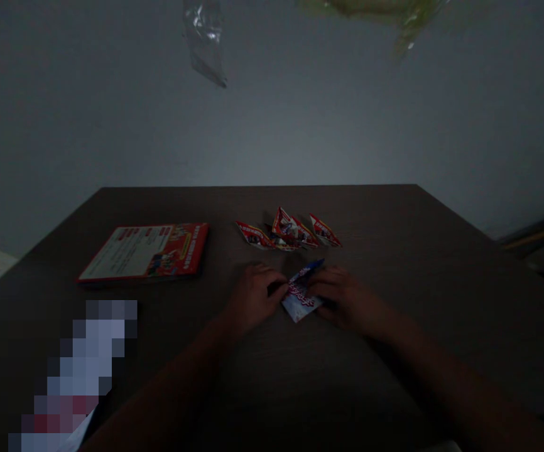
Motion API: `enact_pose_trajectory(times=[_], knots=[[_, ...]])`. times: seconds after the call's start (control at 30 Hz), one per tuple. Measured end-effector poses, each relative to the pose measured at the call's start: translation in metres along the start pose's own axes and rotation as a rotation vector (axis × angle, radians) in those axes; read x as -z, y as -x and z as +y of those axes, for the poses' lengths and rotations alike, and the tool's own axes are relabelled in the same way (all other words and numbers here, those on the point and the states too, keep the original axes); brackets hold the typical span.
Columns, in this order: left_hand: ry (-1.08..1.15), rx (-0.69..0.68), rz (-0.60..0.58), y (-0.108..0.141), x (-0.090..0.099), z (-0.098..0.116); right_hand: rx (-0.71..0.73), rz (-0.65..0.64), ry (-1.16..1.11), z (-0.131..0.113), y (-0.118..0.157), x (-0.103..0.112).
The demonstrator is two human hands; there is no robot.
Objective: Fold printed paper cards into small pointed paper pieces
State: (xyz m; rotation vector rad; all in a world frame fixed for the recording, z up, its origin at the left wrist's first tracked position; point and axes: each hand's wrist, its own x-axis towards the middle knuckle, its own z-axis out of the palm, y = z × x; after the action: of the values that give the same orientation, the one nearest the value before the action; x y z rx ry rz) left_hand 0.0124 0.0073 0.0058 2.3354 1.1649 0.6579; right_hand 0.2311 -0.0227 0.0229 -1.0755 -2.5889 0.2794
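Between my hands, low over the table, is a partly folded sheet of printed paper (301, 309), pale blue with dark red lettering and a deep blue edge. My left hand (259, 294) pinches its left side between thumb and fingers. On its right side my right hand (342, 295) is closed, the fingers lying over the paper and the thumb below. Just beyond them lies a cluster of several folded paper pieces (283, 227), red and white with pointed ends. The dim light hides the finer creases.
A stack of red and white printed cards or booklets (142, 254) lies on the dark wooden table (375, 220) at the left. A blurred-out, pale printed item (88, 355) is at the front left. Behind the table, a clear plastic piece (206, 41) hangs on the grey wall (272, 125).
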Motion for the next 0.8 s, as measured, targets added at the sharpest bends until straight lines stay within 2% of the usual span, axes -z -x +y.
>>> enact_pose_trajectory(times=[0.17, 0.33, 0.47, 0.7, 0.8], knots=[[-0.001, 0.018, 0.005, 0.000, -0.002, 0.000, 0.042, -0.061, 0.014, -0.011, -0.003, -0.007], [0.045, 0.086, 0.038, 0.002, -0.001, -0.002, 0.049, -0.065, 0.027, -0.014, -0.006, -0.010], [0.006, 0.041, 0.041, 0.003, 0.006, -0.003, 0.027, -0.042, 0.045, -0.011, -0.005, -0.010], [-0.243, -0.060, -0.156, 0.006, 0.012, 0.002, -0.017, -0.007, 0.074, -0.006, -0.004, -0.014], [-0.327, -0.033, -0.217, 0.007, 0.010, 0.005, -0.029, -0.003, 0.082, -0.006, -0.004, -0.015]])
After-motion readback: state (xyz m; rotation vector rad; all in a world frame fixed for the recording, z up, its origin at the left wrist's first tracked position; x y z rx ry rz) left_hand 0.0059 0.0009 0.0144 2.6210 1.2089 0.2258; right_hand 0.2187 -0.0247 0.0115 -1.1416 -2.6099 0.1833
